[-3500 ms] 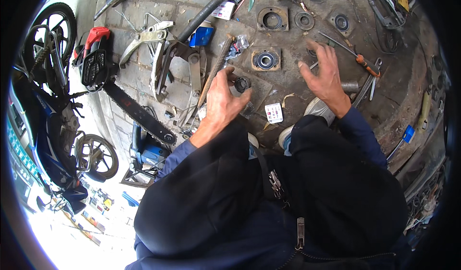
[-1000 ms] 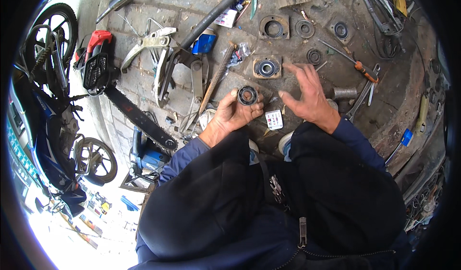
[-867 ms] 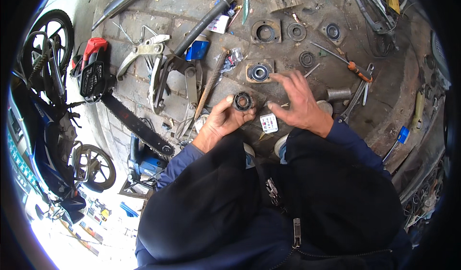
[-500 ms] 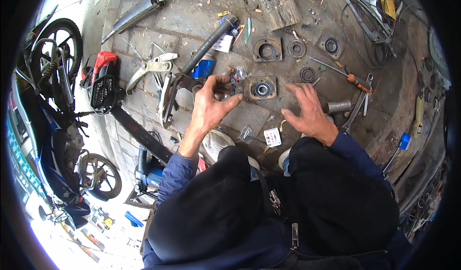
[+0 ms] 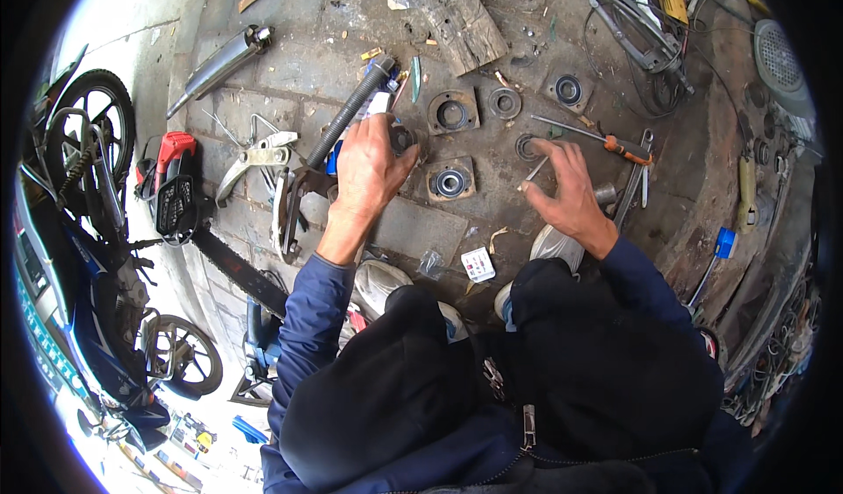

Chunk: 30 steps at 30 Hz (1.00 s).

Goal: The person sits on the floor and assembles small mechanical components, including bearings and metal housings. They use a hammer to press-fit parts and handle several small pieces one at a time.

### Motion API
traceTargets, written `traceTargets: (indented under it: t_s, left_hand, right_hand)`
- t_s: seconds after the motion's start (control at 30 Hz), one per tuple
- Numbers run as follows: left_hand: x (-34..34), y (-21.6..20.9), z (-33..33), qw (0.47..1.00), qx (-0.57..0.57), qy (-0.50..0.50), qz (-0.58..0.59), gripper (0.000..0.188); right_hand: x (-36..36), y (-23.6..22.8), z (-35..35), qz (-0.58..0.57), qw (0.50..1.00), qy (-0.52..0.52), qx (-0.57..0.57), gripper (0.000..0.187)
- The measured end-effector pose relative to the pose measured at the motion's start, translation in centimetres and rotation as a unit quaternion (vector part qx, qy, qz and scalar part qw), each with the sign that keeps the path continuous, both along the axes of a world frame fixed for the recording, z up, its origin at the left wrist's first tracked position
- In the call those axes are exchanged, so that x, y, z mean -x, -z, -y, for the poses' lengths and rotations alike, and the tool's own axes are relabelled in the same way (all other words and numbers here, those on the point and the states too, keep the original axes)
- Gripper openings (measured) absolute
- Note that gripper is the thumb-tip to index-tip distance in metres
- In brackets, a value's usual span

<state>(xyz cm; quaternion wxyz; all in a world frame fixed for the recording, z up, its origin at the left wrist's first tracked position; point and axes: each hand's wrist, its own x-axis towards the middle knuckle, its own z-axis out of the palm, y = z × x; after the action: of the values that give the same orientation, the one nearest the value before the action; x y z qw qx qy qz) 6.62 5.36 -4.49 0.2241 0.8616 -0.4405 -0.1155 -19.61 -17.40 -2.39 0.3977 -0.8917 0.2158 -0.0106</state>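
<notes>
My left hand [image 5: 367, 167] is closed, its thumb and fingers around a dark round bearing [image 5: 401, 138], partly hidden by the fingers. To its right on the ground lies a square flange plate with a bearing [image 5: 450, 182] in its middle. An open square flange [image 5: 451, 112] sits just beyond, beside a loose ring [image 5: 505, 103]. My right hand [image 5: 566, 187] is open, fingers spread and curved, its fingertips over the edge of another loose bearing [image 5: 527, 148]; whether they touch it I cannot tell. A further flanged bearing [image 5: 567, 89] lies beyond that hand.
Left of my left hand are a long threaded rod [image 5: 351, 112], a metal puller [image 5: 263, 156] and a red-handled chainsaw [image 5: 176, 178]. An orange-handled screwdriver [image 5: 628, 150] and wrenches [image 5: 632, 187] lie on the right. A wooden board [image 5: 461, 24] is farther off; a motorcycle [image 5: 97, 274] stands far left.
The view has shifted, so the ground things sit farther left and lower. My left hand has moved forward with the bearing. My right hand has reached forward and right to the loose bearing.
</notes>
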Motion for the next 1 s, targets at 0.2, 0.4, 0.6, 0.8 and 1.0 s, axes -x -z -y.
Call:
traceTargets:
  t_s: [0.2, 0.4, 0.6, 0.8, 1.0]
  left_hand:
    - [0.0, -0.3, 0.7, 1.0, -0.005, 0.005, 0.016, 0.054]
    - [0.7, -3.3, 1.1, 0.987, 0.094, -0.094, -0.091, 0.02]
    - [2.2, -6.0, 1.4, 0.948, 0.122, -0.148, -0.256, 0.019]
    - [2.9, -6.7, -1.8, 0.937, 0.109, -0.145, -0.299, 0.028]
    - [3.4, -4.7, -3.8, 0.896, 0.113, -0.188, -0.386, 0.028]
  right_hand:
    - [-1.6, -0.8, 1.9, 0.028, 0.999, 0.022, 0.011, 0.064]
    - [-8.9, -3.4, 6.9, 0.063, 0.996, 0.02, 0.061, 0.049]
    - [-26.8, -4.8, 13.4, 0.052, 0.983, -0.057, 0.165, 0.054]
    - [-34.0, -2.1, 14.0, -0.015, 0.949, -0.158, 0.273, 0.064]
    - [-34.8, -2.4, 15.1, 0.014, 0.932, -0.232, 0.279, 0.059]
